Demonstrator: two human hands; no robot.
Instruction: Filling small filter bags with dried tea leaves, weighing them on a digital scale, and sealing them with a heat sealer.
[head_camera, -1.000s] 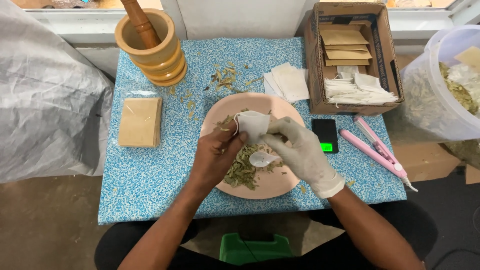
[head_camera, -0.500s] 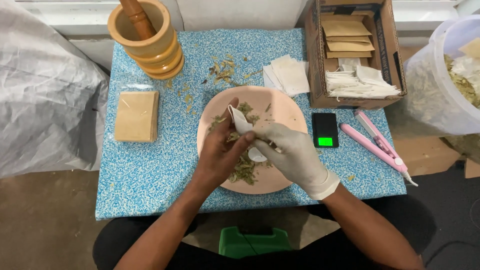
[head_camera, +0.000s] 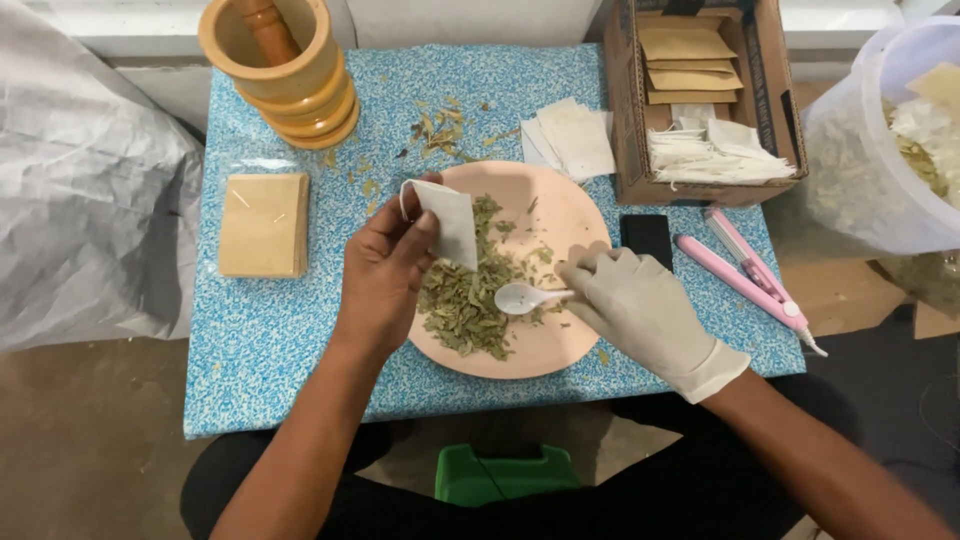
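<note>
Blue speckled table (head_camera: 270, 330), left hand (head_camera: 385, 275) with white pouch (head_camera: 450, 222), gloved right hand (head_camera: 640, 305) with spoon (head_camera: 522, 297)

Small white filter bag (head_camera: 452, 222), flat, rectangular, tilted, pinched at its upper left corner, hanging over the left part of the pink plate (head_camera: 575, 215). White plastic spoon (head_camera: 522, 297), bowl up and empty-looking, handle pointing right, low over the plate's middle. Dried green leaves (head_camera: 465, 300) heaped loose on the plate's left half, a few flakes scattered toward its centre. Plate round, flat.
</note>
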